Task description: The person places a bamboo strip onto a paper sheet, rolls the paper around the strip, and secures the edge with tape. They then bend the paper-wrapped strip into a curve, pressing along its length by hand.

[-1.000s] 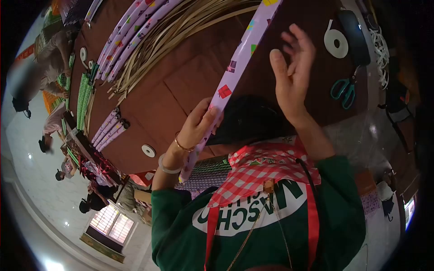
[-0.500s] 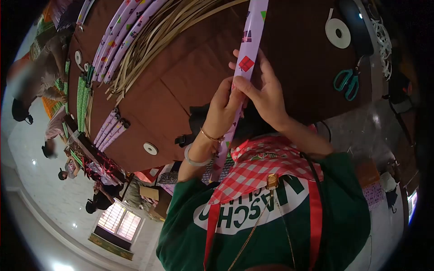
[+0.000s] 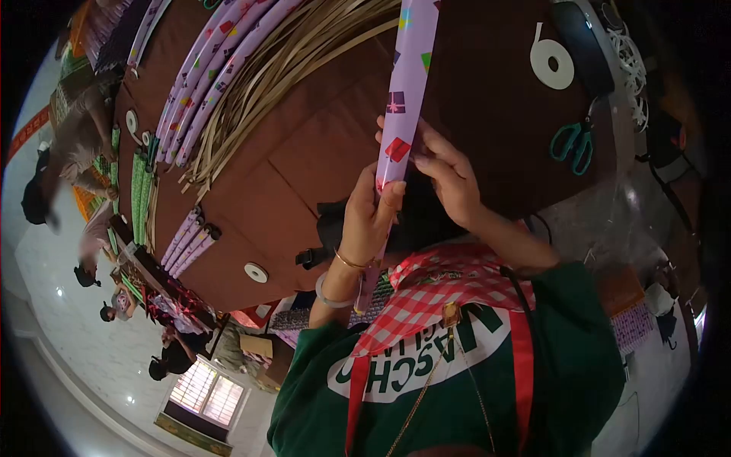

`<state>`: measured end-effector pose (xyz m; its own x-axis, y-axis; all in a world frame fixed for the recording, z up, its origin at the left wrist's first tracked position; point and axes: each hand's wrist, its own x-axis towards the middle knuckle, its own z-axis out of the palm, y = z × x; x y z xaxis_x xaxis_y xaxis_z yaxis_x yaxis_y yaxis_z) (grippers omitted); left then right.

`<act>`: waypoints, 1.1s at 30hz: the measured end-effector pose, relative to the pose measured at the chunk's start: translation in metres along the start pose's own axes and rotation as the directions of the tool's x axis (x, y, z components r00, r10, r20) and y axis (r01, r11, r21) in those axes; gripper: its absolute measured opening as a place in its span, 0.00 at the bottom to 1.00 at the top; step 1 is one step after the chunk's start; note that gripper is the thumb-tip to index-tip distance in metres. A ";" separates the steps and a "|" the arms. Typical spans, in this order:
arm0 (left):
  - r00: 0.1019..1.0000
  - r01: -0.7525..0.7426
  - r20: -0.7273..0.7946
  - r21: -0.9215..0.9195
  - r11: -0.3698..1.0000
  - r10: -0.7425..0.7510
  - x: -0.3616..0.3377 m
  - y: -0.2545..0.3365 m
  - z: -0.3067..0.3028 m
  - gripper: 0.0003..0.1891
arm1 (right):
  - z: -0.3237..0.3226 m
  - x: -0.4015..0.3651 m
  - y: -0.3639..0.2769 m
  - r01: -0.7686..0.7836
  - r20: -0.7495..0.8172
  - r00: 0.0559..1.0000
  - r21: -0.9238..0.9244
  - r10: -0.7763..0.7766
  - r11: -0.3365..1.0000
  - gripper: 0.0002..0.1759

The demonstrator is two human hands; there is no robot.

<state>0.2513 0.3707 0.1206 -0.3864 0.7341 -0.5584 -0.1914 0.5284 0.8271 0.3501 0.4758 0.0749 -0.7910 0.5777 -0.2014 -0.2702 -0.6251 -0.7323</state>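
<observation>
A long roll of lilac wrapping paper (image 3: 407,84), printed with red, purple and green gift shapes, slants from the top of the view down to my lap. My left hand (image 3: 367,221), with a bangle at the wrist, is wrapped round its lower middle, thumb across the front. Just above, my right hand (image 3: 451,179) reaches behind the roll. Its fingertips show past the roll's left edge, and its thumb lies along the right edge. The lower end of the roll passes behind my left forearm.
On the brown table (image 3: 487,68) lie lilac rolls (image 3: 228,53), tan strips (image 3: 282,68), short lilac rolls (image 3: 190,240), green rolls (image 3: 139,190), tape rolls (image 3: 552,65) and teal-handled scissors (image 3: 572,146). A black bag (image 3: 331,221) sits at the near edge. Other people (image 3: 72,152) work at left.
My right thumb has come off the roll's front to its right edge, and the right hand sits slightly lower. The roll's upper part has shifted a little left. My left hand still grips it.
</observation>
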 end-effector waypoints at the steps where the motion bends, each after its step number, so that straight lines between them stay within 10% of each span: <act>1: 0.999 -0.008 -0.033 0.062 0.998 0.010 0.000 -0.002 0.001 0.19 | 0.000 0.003 -0.002 0.008 -0.027 1.000 0.094 -0.005 0.996 0.31; 8: 0.998 0.001 -0.070 0.154 0.988 0.010 -0.001 -0.003 0.012 0.18 | 0.019 0.025 -0.006 0.012 -0.183 0.982 -0.144 -0.039 0.989 0.22; 16: 0.994 0.106 0.026 -0.358 0.928 -0.104 -0.002 0.016 0.020 0.14 | 0.003 0.030 -0.001 0.142 -0.361 0.918 -0.081 -0.162 0.986 0.26; 30: 0.997 0.077 0.040 -0.266 0.961 -0.069 -0.002 0.021 0.012 0.13 | 0.015 0.009 -0.011 0.078 0.006 0.997 -0.026 -0.078 0.997 0.28; 33: 0.995 0.096 0.041 -0.333 0.938 -0.087 -0.002 0.020 0.012 0.13 | 0.014 0.006 -0.015 0.098 -0.176 0.975 -0.209 -0.136 0.973 0.29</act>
<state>0.2595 0.3846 0.1372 -0.3306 0.7021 -0.6307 -0.5169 0.4245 0.7434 0.3412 0.4813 0.0938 -0.6379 0.7407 -0.2110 -0.2257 -0.4417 -0.8683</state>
